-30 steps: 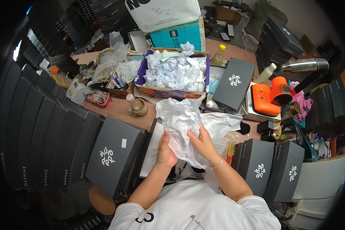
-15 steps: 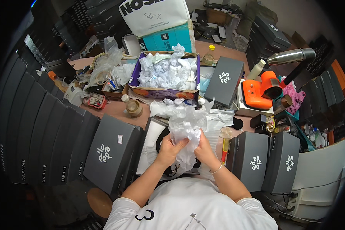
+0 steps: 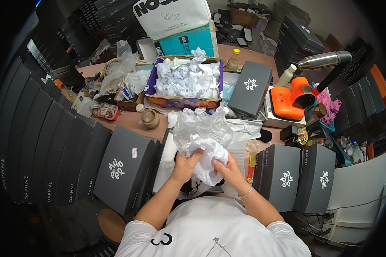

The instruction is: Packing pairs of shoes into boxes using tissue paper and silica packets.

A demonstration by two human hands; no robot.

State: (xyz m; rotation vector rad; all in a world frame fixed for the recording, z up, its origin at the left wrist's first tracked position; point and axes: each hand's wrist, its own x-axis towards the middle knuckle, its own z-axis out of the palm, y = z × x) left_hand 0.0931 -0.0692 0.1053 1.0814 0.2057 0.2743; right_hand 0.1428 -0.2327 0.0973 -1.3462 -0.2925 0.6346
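Note:
Crumpled white tissue paper (image 3: 206,147) is gripped between my two hands in front of my chest. My left hand (image 3: 187,165) pinches its left side, thumb on top. On the right side, my right hand (image 3: 228,170) closes around the lower edge of the same paper. Beneath lies an open box (image 3: 162,171) with white lining; something black in it shows only in part, since paper and hands cover it. More loose tissue paper (image 3: 244,128) spreads behind my hands.
A purple carton (image 3: 184,103) full of crumpled paper stands ahead. Grey shoe boxes (image 3: 120,171) flank me left and right, with another grey box (image 3: 251,90) at the back right. A glass bottle (image 3: 149,119), a red-yellow brush-like tool (image 3: 251,167) and an orange device (image 3: 289,105) are around.
The tissue paper has spread wider and opened toward the left. My hands have moved slightly apart and down, still gripping it.

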